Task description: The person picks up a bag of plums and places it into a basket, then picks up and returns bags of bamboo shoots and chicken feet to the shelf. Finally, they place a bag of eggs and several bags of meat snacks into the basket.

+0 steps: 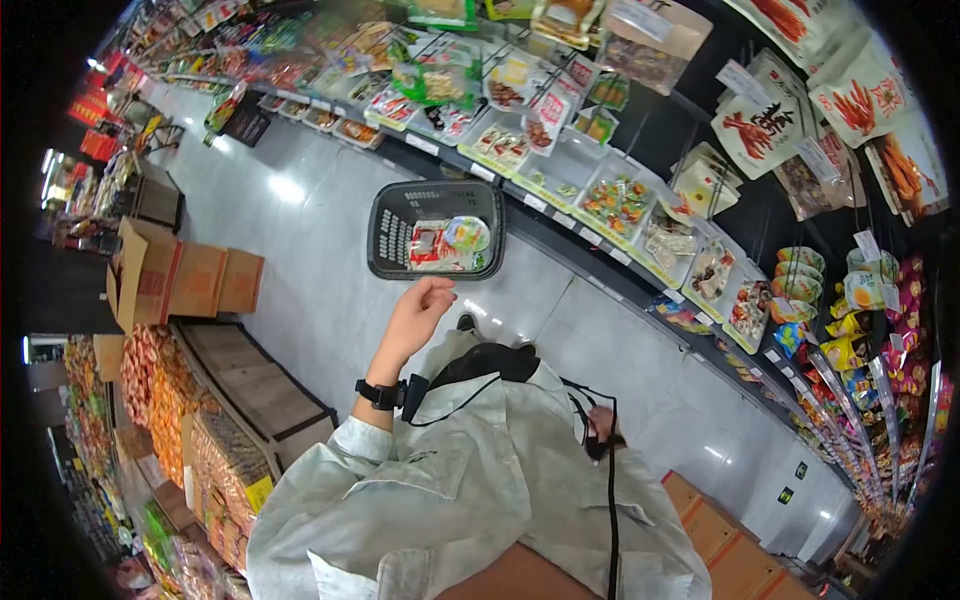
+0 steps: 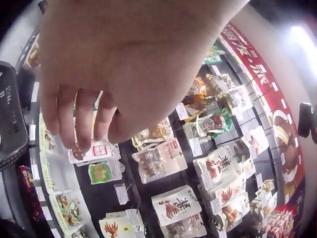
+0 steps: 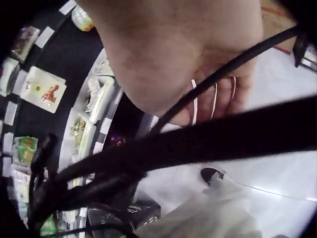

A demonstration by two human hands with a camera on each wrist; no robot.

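My left hand (image 1: 418,318) is held out in front of my body with loosely bent fingers and nothing in them. Just beyond it in the head view is a black plastic shopping basket (image 1: 376,232) on the floor. Inside the basket lie a red and white food packet (image 1: 428,243) and a pack with a round, green-edged label (image 1: 467,235). The left wrist view shows the same hand (image 2: 124,69) in front of hanging snack packets (image 2: 158,159). By my right side hangs my right hand (image 1: 602,420), its fingers (image 3: 223,96) relaxed and holding nothing; black straps partly cover it in its wrist view.
A long shelf with trays of small wrapped snacks (image 1: 615,203) and hanging packets (image 1: 760,125) runs along the right. Cardboard boxes (image 1: 200,270) and a bin of packaged goods (image 1: 225,470) stand left. More boxes (image 1: 735,540) sit behind me on the right.
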